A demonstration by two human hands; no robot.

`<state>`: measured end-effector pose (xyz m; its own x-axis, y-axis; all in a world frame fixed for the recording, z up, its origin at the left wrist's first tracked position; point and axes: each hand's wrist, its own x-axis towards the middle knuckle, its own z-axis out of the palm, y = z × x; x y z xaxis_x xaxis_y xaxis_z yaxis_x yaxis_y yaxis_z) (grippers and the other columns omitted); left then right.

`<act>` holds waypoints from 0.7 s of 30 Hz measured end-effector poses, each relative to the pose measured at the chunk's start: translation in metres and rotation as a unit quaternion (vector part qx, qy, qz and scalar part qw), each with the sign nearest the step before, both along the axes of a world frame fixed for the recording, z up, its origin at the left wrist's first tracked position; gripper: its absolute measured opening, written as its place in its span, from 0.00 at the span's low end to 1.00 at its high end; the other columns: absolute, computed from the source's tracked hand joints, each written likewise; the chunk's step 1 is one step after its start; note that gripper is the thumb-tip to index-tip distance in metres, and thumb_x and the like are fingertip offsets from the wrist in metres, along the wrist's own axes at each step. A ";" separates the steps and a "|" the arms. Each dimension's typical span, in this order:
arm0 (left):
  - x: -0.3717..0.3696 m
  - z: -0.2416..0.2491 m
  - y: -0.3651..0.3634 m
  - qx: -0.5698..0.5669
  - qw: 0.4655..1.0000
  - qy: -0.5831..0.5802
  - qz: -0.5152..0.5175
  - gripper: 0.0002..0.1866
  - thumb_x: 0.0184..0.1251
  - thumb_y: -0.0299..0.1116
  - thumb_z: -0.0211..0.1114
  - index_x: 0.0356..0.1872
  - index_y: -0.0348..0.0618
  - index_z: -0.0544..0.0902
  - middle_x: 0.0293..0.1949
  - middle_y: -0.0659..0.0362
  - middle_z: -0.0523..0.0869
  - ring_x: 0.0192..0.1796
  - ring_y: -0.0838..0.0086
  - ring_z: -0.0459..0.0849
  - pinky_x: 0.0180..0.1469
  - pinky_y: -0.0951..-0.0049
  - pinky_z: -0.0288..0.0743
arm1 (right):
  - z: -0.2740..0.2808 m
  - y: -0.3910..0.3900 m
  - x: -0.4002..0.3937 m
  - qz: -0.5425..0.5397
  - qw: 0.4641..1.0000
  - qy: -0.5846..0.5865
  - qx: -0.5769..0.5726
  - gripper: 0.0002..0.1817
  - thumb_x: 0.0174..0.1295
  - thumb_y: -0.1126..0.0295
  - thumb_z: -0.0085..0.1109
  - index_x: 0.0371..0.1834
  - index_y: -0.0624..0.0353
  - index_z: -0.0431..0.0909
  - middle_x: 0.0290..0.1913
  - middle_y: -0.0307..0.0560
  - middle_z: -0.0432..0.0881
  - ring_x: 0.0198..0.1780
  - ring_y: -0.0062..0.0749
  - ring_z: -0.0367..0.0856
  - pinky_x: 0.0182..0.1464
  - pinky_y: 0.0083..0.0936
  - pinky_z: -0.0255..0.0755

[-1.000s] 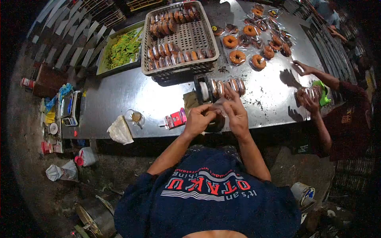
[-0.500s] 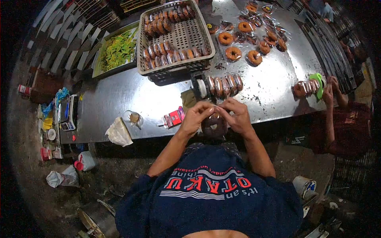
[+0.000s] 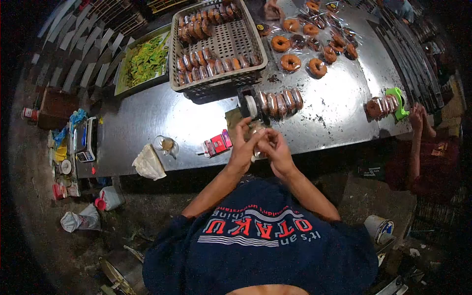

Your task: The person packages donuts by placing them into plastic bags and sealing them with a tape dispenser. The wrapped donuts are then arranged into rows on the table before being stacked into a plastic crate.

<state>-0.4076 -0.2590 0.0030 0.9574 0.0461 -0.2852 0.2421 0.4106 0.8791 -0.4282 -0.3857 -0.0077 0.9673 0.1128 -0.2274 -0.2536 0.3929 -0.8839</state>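
Note:
My left hand (image 3: 241, 151) and my right hand (image 3: 276, 153) meet at the table's front edge, closed around a clear plastic bag (image 3: 257, 129). The bag's contents are mostly hidden by my fingers. Just beyond my left fingertips stands a tape dispenser with a white roll (image 3: 251, 106). Beside it, on the right, several bagged doughnuts (image 3: 281, 104) stand in a row. To the left of my left hand lies a red and pink packet (image 3: 217, 144).
A plastic crate (image 3: 175, 87) holds rows of bagged doughnuts. Loose bagged doughnuts (image 3: 290, 62) lie farther back, near another person's hand (image 3: 274, 11). On the right are a co-worker's hands (image 3: 417, 116) and a green dispenser (image 3: 398, 104). A glass cup (image 3: 167, 145) and cloth (image 3: 148, 163) sit left.
My hands have moved slightly forward and left, towards the tape dispenser, and the bagged doughnut no longer hangs visibly below them. Another person's hand has appeared at the far side.

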 end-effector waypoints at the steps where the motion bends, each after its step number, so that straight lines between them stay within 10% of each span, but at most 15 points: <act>1: 0.001 0.005 0.001 -0.086 0.996 0.018 -0.026 0.24 0.69 0.37 0.65 0.63 0.43 0.70 0.57 0.56 0.75 0.58 0.69 0.77 0.60 0.67 0.74 | -0.002 -0.003 0.011 0.010 0.997 -0.028 -0.075 0.27 0.65 0.57 0.67 0.59 0.63 0.72 0.52 0.45 0.79 0.53 0.27 0.77 0.56 0.25 0.72; 4: 0.008 -0.008 0.015 -0.272 0.957 0.057 -0.082 0.18 0.77 0.40 0.55 0.62 0.44 0.73 0.52 0.59 0.81 0.56 0.71 0.81 0.60 0.65 0.76 | -0.027 -0.004 0.054 -0.029 0.976 -0.034 -0.214 0.24 0.59 0.52 0.71 0.42 0.64 0.83 0.37 0.47 0.83 0.40 0.30 0.81 0.46 0.28 0.75; 10: 0.013 0.008 0.038 -0.197 0.979 0.045 -0.029 0.16 0.73 0.34 0.60 0.59 0.43 0.76 0.52 0.58 0.83 0.55 0.69 0.82 0.59 0.63 0.77 | -0.103 0.002 0.100 0.014 0.898 -0.094 -0.430 0.21 0.60 0.53 0.68 0.31 0.65 0.86 0.32 0.52 0.80 0.37 0.39 0.80 0.40 0.33 0.72; 21: 0.023 0.014 0.038 -0.089 0.985 0.046 -0.140 0.38 0.59 0.22 0.70 0.71 0.39 0.63 0.60 0.54 0.78 0.61 0.64 0.79 0.62 0.63 0.76 | -0.029 -0.070 0.077 0.233 0.837 -0.118 -0.481 0.20 0.62 0.54 0.66 0.39 0.64 0.86 0.36 0.57 0.85 0.39 0.46 0.85 0.44 0.40 0.75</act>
<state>-0.3849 -0.2212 0.0171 0.8951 -0.2749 -0.3510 0.4431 0.4617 0.7685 -0.3514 -0.4553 -0.0366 0.8999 0.3648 -0.2390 0.0450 -0.6227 -0.7811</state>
